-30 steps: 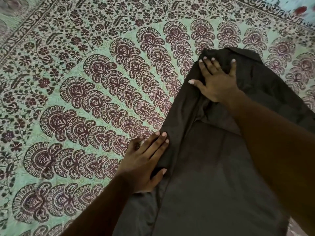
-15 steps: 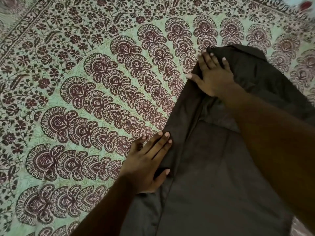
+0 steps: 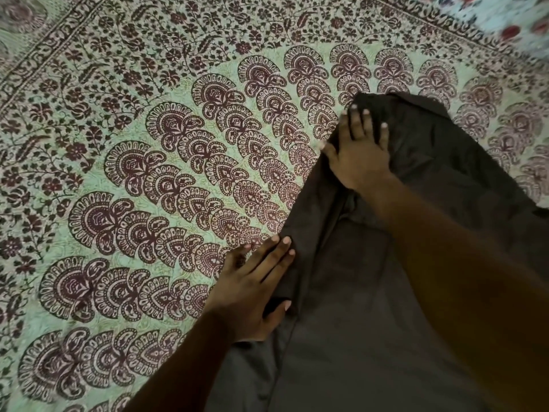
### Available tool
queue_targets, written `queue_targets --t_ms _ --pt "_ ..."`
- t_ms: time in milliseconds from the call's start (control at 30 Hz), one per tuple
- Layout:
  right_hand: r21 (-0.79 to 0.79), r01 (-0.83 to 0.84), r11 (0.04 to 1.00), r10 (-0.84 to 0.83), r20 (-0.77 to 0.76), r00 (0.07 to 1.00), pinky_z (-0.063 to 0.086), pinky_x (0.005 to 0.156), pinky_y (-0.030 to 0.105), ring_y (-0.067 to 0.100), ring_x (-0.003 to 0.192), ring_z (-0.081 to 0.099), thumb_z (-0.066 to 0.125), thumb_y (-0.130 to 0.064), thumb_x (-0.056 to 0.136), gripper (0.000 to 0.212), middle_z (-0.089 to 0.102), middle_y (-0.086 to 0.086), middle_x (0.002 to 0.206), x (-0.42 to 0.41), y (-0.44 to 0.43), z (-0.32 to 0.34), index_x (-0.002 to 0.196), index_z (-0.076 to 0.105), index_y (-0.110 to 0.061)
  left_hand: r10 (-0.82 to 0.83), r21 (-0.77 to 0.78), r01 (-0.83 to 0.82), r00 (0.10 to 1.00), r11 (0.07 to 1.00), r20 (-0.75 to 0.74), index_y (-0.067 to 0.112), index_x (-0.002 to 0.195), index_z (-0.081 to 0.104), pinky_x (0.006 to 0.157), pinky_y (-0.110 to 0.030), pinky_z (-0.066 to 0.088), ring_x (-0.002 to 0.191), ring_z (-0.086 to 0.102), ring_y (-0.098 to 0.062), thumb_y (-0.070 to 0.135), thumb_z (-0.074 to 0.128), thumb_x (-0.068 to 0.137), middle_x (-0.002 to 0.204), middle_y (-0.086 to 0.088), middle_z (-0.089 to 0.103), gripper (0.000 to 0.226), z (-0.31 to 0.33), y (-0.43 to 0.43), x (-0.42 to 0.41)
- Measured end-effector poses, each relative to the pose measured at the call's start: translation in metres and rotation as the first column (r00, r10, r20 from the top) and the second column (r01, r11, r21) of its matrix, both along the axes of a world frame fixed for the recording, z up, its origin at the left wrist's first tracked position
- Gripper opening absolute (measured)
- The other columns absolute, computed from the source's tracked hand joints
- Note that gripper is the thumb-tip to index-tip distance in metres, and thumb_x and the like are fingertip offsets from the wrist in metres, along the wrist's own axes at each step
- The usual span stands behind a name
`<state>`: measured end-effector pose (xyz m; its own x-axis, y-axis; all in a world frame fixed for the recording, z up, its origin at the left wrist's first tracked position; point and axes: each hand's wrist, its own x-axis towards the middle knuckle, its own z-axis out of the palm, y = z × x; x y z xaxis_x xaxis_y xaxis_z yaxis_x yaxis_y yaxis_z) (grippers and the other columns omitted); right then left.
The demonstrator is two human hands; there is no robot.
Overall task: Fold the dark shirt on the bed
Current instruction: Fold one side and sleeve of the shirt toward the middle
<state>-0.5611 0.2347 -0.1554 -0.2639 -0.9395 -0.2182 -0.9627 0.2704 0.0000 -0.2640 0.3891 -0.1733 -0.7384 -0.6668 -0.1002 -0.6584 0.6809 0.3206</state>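
Dark shirt point(image 3: 371, 307) lies on the right half of the bed, on the patterned green bedspread point(image 3: 148, 173), running from the near edge of view up to its far end near the fan-motif band. Left long side looks folded inward, with a ridge running up the cloth.

Risks, as judgement: the folded edge could spring open or skew if either hand lifts unevenly; dragging a palm could bunch the thin fabric and pull the crease off line; the rumpled patch under the right forearm may get pressed into a wrinkle.

Left hand point(image 3: 252, 295): flat, fingers extended and close together, thumb out, palm half on the bedspread, half on the shirt's left edge. Grips nothing.

Right hand point(image 3: 361, 156): flat, fingers slightly spread, pressing the shirt's upper left part near the far end. No pinch visible.
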Motion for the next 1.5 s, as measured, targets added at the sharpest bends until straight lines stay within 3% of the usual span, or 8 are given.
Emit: queue_targets --t_ms 167,300,467,600,867,1133,1300,1500 --pt "0.028 -0.222 0.975 0.22 0.054 0.974 0.001 0.127 0.057 0.024 0.162 0.004 0.011 -0.079 0.095 0.09 0.003 0.001 0.176 0.042 0.058 -0.006 0.168 0.008 -0.025 0.005 0.0 -0.005 1.0 1.0 0.01 0.02 0.162 0.035 0.118 -0.05 0.03 0.159 0.02 -0.013 0.062 0.055 0.087 0.173 0.002 0.022 0.088 0.002 0.0 0.0" --pt "0.081 -0.089 0.993 0.082 0.086 0.993 -0.002 0.127 0.059 0.023 0.162 -0.001 0.019 -0.081 0.097 0.081 -0.004 -0.008 0.176 0.004 0.032 0.002 0.166 0.004 -0.041 0.012 -0.007 -0.012 1.0 1.0 -0.009 0.021 0.163 0.033 0.12 -0.05 0.029 0.159 0.019 -0.013 0.063 0.054 0.088 0.173 0.004 0.02 0.088 -0.001 0.003 0.002" --pt "0.223 -0.037 0.974 0.025 0.057 0.998 0.005 0.126 0.062 0.032 0.161 0.007 0.035 -0.062 0.107 0.072 0.01 0.007 0.175 -0.028 -0.019 0.033 0.166 0.022 -0.024 0.024 0.002 -0.024 0.999 1.0 -0.031 0.022 0.162 0.034 0.119 -0.05 0.031 0.159 0.02 -0.013 0.062 0.054 0.088 0.173 0.004 0.021 0.086 0.001 0.003 0.002" --pt "-0.052 0.046 0.998 -0.043 0.06 0.997 0.051 0.098 0.052 0.044 0.124 0.058 0.06 -0.024 0.102 0.035 0.058 0.023 0.135 -0.033 -0.038 0.047 0.133 0.055 -0.008 0.032 0.015 -0.031 0.998 0.999 -0.046 0.022 0.161 0.037 0.118 -0.049 0.033 0.158 0.023 -0.013 0.062 0.057 0.087 0.172 0.004 0.024 0.087 0.001 0.002 0.002" --pt "-0.048 0.27 0.962 -0.263 0.126 0.957 0.034 0.114 0.051 0.041 0.147 0.034 0.075 -0.038 0.094 0.05 0.05 0.02 0.147 -0.058 -0.09 0.027 0.132 0.059 -0.009 0.027 0.016 -0.027 0.999 1.0 -0.033 0.02 0.158 0.043 0.113 -0.048 0.035 0.157 0.026 -0.015 0.061 0.061 0.082 0.17 0.003 0.029 0.088 0.004 -0.001 -0.001" --pt "-0.132 0.376 0.917 -0.329 0.282 0.901 0.05 0.103 0.038 0.035 0.125 0.061 0.081 -0.028 0.09 0.041 0.066 0.019 0.129 -0.075 -0.108 0.022 0.121 0.065 -0.006 0.016 0.006 -0.016 0.999 1.0 -0.029 0.02 0.158 0.043 0.112 -0.046 0.03 0.157 0.027 -0.016 0.06 0.061 0.081 0.171 0.002 0.028 0.089 0.002 -0.002 0.0" --pt "-0.251 0.24 0.938 -0.231 0.065 0.971 0.045 0.105 0.052 0.042 0.131 0.052 0.069 -0.028 0.098 0.043 0.05 0.022 0.141 -0.036 -0.071 0.035 0.133 0.055 -0.007 0.017 0.018 -0.017 1.0 1.0 -0.025 0.02 0.159 0.041 0.113 -0.047 0.032 0.158 0.026 -0.015 0.06 0.061 0.081 0.171 0.002 0.027 0.089 0.001 -0.002 0.0" --pt "-0.21 -0.316 0.925 0.308 -0.072 0.949 0.035 0.106 0.057 0.036 0.139 0.045 0.051 -0.044 0.102 0.051 0.049 0.015 0.15 -0.013 0.001 -0.003 0.141 0.058 -0.011 0.019 0.028 -0.018 0.999 0.999 -0.027 0.02 0.159 0.041 0.114 -0.05 0.034 0.159 0.023 -0.015 0.059 0.06 0.083 0.171 0.002 0.027 0.088 0.002 -0.002 0.001"
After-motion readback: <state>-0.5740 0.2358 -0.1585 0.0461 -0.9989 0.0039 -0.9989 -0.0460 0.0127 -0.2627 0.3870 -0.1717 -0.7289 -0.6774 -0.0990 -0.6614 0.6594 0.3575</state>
